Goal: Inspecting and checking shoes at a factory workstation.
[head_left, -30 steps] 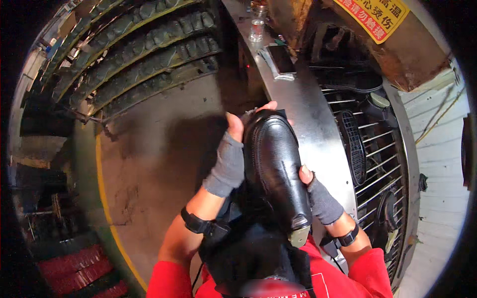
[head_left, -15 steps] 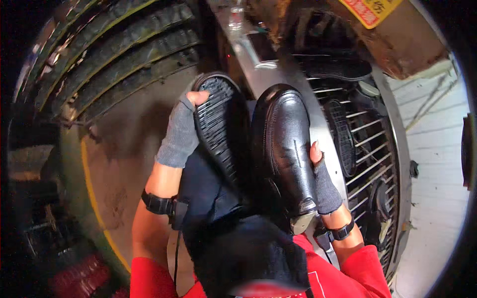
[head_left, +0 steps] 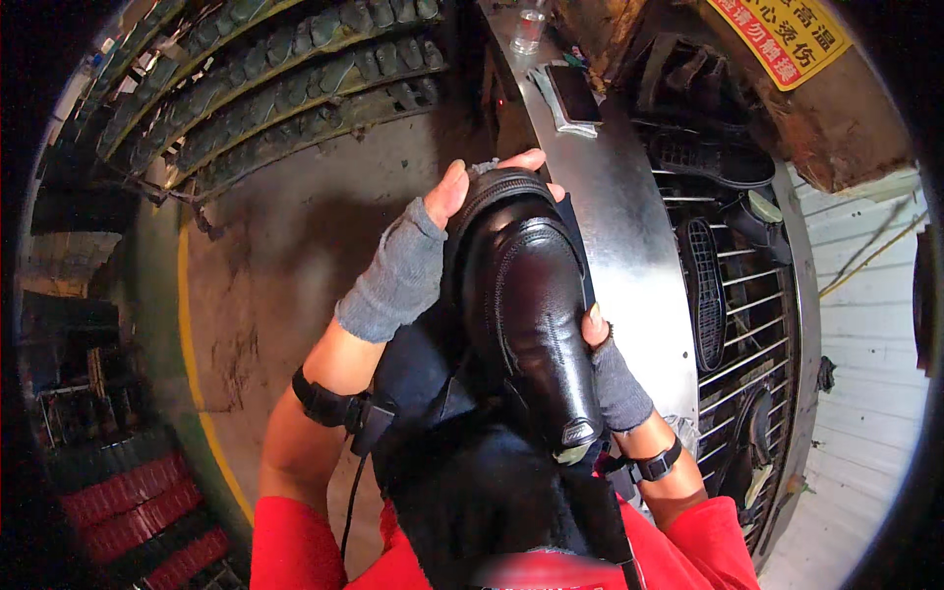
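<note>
A glossy black leather shoe upper [head_left: 541, 305] with a stitched toe lies lengthwise in front of me, its toe pointing away. My right hand [head_left: 618, 382], in a grey fingerless glove, is closed around its right side, thumb on the leather. Under and beyond the toe is a black shoe sole [head_left: 503, 185], its rim curving round the toe. My left hand [head_left: 408, 251], gloved likewise, grips this rim, thumb on the near left and fingers over the far end. The upper covers most of the sole, so how closely they meet is hidden.
At right, a metal ledge [head_left: 629, 226] borders a barred conveyor [head_left: 747, 329] carrying black soles [head_left: 703, 295] and shoe parts. A phone-like dark item [head_left: 573, 95] and a clear bottle [head_left: 528, 31] stand on the ledge. Shoe racks [head_left: 285, 93] fill the far left; a warning sign [head_left: 782, 39] hangs far right.
My left hand has brought the sole rightward and turned it, so its tread no longer shows. The upper, formerly apart beside it, now overlaps it. My right hand has shifted slightly left.
</note>
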Demonstrator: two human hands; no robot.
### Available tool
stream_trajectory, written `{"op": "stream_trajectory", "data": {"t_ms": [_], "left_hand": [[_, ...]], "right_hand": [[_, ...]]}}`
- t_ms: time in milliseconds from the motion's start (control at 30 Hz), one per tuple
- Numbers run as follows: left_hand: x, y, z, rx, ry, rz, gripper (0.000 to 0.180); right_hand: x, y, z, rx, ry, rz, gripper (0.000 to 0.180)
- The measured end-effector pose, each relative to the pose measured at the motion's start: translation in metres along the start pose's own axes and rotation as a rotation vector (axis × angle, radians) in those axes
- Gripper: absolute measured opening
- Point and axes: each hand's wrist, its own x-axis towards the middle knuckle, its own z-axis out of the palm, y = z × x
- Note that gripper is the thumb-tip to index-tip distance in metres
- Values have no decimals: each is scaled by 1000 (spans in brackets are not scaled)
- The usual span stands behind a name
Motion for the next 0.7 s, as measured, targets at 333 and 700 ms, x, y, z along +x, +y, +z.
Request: {"op": "stream_trajectory", "data": {"t_ms": [333,700], "left_hand": [[-17,3,11,262,11,42,97],[-87,14,-22,461,299,265,139]], "right_hand": [[-5,4,3,-112,113,-101,83],[9,-48,58,-510,-82,-110,56]]}}
